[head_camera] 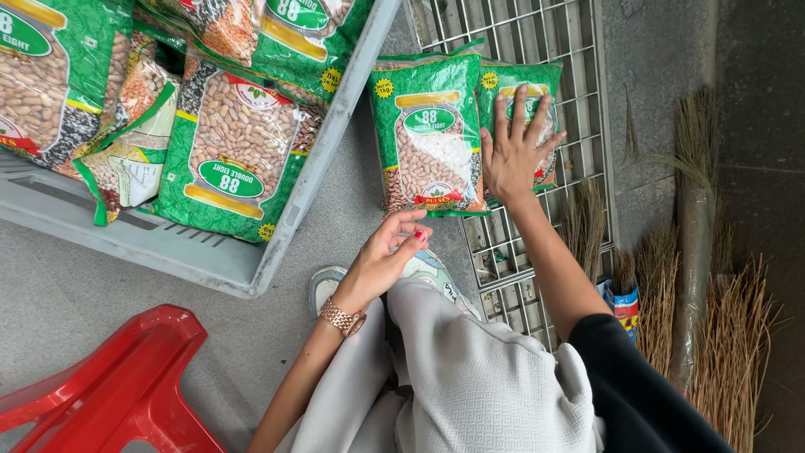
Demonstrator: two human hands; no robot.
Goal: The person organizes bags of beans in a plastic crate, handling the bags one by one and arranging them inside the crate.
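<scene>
Two green packets of pale beans lie side by side on a wire rack (pixel 537 33). My right hand (pixel 511 155) lies flat on the right packet (pixel 549 84), fingers spread, its edge against the left packet (pixel 428 143). My left hand (pixel 384 256), with a rose-gold watch on its wrist, hovers just below the left packet's bottom edge. Its fingers are curled against the thumb with nothing visible in them.
A grey plastic crate (pixel 251 264) at the upper left holds several more green bean packets (pixel 231 143). A red plastic stool (pixel 117 386) stands at the lower left. Straw brooms (pixel 704 277) lie along the right. My shoe (pixel 323 281) rests on the concrete floor.
</scene>
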